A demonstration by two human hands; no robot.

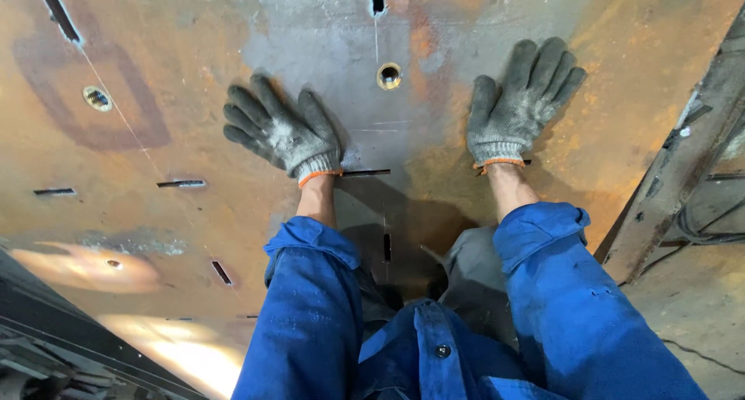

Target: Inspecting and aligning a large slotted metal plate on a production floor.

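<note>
Pressing: left hand (283, 132) and right hand (521, 105), both in grey knit gloves, lie flat on a rusty steel plate (194, 74), fingers spread, holding nothing.

Plate: lies under both palms, filling most of the view; pale ground patch between the hands.

Openings: round hole (389, 76) between the hands, second hole (97, 98) far left; narrow slot (365, 172) touching the left cuff, further slots lower left and at the top edge.

Handling, as a judgement: keep palms flat and weight even; keep fingers off slot and hole rims, likely sharp.

Edges: steel beam (683, 159) borders the plate at right, near the right hand; dark edge lower left, blurred, probably the plate's rim.

Room: open plate to the left and ahead; tight at right.
</note>
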